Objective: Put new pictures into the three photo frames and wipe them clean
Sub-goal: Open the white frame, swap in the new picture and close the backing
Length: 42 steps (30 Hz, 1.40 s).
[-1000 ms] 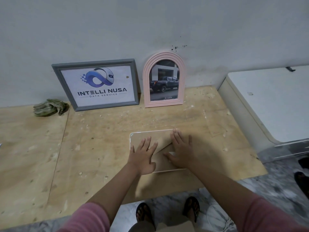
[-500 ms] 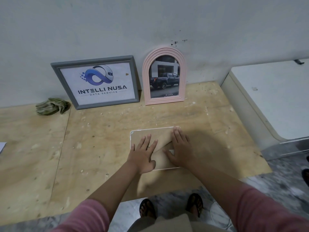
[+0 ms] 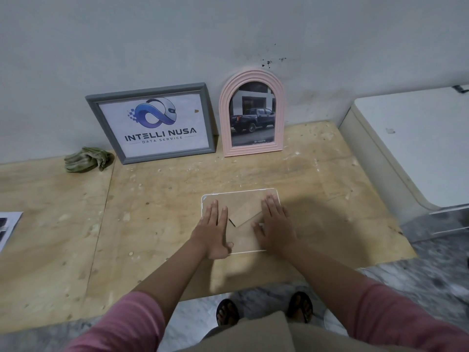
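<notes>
A white-edged photo frame (image 3: 241, 199) lies face down on the plywood table (image 3: 157, 224), its brown backing board and folded stand facing up. My left hand (image 3: 214, 232) presses flat on its left side, and my right hand (image 3: 275, 224) lies flat on its right side. A grey frame (image 3: 149, 123) with a logo print leans on the wall. Beside it stands a pink arched frame (image 3: 252, 113) holding a picture of a dark truck. A green cloth (image 3: 87, 158) lies crumpled at the wall, left of the grey frame.
A printed sheet (image 3: 7, 227) pokes in at the table's left edge. A white chest-like appliance (image 3: 416, 148) stands against the table's right side. My sandalled feet (image 3: 264, 308) are on the marble floor below the table's front edge.
My hands have spread apart on the frame's back, the left sliding toward its left edge and the right toward its right edge. The view has shifted slightly.
</notes>
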{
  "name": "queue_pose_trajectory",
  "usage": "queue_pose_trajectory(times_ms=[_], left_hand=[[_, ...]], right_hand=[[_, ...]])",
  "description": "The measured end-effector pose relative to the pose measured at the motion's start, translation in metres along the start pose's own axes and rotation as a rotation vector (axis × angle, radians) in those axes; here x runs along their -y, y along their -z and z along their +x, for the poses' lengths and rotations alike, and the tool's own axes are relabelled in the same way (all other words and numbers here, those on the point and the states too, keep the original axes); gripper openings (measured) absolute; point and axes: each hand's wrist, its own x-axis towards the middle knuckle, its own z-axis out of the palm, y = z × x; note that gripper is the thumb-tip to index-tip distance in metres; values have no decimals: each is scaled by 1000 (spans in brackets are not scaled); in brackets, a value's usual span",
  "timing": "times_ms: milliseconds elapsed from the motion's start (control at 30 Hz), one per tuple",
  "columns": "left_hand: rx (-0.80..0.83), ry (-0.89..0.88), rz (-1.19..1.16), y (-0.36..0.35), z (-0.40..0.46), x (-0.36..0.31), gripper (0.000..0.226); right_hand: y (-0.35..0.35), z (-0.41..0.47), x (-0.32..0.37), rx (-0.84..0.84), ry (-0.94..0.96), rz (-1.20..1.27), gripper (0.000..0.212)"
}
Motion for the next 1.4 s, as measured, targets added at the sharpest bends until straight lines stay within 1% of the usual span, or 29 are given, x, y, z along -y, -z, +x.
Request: queue_pose_trajectory(times_ms=[100,167,233,367,500,567,633,667,700,733,767,800,833,867,900,967,1033,1100,1167,1200,1300,1400], left_hand=[[-27,33,-6,-9,-7,4,94],[-51,64,-29,-20,-14,7,88],[-78,83,-59,-30,-21,11,83],[-89,81,-82,-32,-20,15,74],[-67,95,-25,-31,-19,11,73],[-38,99,-25,-29,-18,11,75],[-20,111,-99,-27,-20,10,82],[-48,129,-169,-27,-22,9,88],[-114,157,-255,-27,-25,7,94],[-221,186,-353,-27,-28,5,97],[-331,214,-455,-27,-30,3,93],[-416,249,-559,-26,-30,0,82],[-465,289,-660,-25,-30,-3,65],[-477,339,-743,-22,-29,-6,50],[-462,395,-799,-18,-26,-8,41],[-398,505,-872,-8,-20,-11,41],[-337,587,-934,2,-14,-11,44],[-300,632,-983,9,-8,-7,45],[-272,670,-980,15,-4,-2,49],[-259,689,-968,19,-3,-1,51],[-237,706,-966,31,-2,2,48],[-207,684,-1002,43,-4,7,48]], right_hand=[[4,-2,-2,41,-17,-9,85],[3,-7,-4,64,-42,-34,82],[-2,-18,-4,29,-53,-32,78],[-13,-26,-5,-6,-68,-44,81],[-13,-23,-5,42,-73,-59,83],[-13,-23,-6,84,-61,-74,87],[-11,-24,-9,117,-27,-79,95],[-9,-25,-9,121,-11,-73,99],[-7,-26,-9,109,-25,-47,103],[-3,-28,-5,87,-76,6,105],[-3,-29,-1,48,-156,79,105],[0,-31,5,2,-250,155,102],[-2,-30,8,-43,-328,233,97],[0,-29,13,-87,-379,322,91],[2,-27,17,-132,-414,443,82],[11,-20,23,-204,-512,649,69],[23,-10,24,-210,-641,705,61],[29,-1,22,-196,-715,730,62],[37,7,19,-156,-780,789,69],[42,11,17,-126,-812,817,67],[53,18,6,-42,-890,984,59],[65,22,2,-26,-913,1097,38]])
